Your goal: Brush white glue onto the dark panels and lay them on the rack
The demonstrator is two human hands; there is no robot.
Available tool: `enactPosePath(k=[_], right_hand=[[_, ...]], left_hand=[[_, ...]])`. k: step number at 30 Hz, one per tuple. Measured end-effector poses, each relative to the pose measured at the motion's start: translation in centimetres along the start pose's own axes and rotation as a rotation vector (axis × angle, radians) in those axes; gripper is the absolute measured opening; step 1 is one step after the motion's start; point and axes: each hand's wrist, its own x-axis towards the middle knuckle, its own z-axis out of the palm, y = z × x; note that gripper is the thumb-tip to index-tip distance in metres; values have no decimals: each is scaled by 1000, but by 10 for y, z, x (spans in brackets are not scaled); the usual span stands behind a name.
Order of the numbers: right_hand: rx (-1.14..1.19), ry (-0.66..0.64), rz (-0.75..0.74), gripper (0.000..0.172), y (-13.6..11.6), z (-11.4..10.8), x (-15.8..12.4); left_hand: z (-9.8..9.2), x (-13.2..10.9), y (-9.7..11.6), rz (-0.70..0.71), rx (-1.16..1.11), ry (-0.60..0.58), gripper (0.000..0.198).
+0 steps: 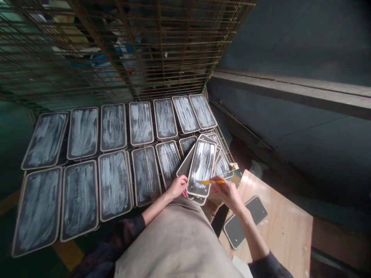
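Note:
A dark rectangular panel [203,162] with rounded corners, a pale rim and streaky white coating lies on top of a fanned stack of similar panels. My left hand [179,187] is closed on its lower left edge, thumb and fingers at the rim. In my right hand [227,191] is a brush with a yellow handle [213,182], its tip against the lower part of the coated face. Small bright studs show near the panel's corners. Under the top panel, an uncoated dark panel [186,164] sticks out to the left; the rest of the stack is mostly hidden.
White-streaked panels [113,185] lie in two rows on a wire rack shelf [226,148]. More wire shelves [162,46] tilt up behind. At right, a wooden board [290,231] bears an uncoated dark panel [246,222]. A grey wall [313,96] stands beyond.

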Motion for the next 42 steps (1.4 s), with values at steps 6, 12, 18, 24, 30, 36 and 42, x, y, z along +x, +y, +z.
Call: enactPosePath(k=[6,12,18,24,30,36,42], right_hand=[[-107,268,-172,26,2,4,67],[-203,146,-160,25,16,26,44],[24,26,-6,27,17,35,-26],[245,134,152,34,33,26,-47],[239,315,140,38,55,4,-25],[105,485,-6,37,50,5,-1],[122,190,95,31,36,10,-23]], left_hand=[[0,0,4,-29,-9,2,22],[-1,-2,8,-23,-11,-11,20],[-2,-3,6,-2,9,-9,20],[-1,-2,4,24,26,0,25],[0,0,5,28,80,9,20],[0,0,6,27,89,15,21],[2,-1,8,5,61,24,22]])
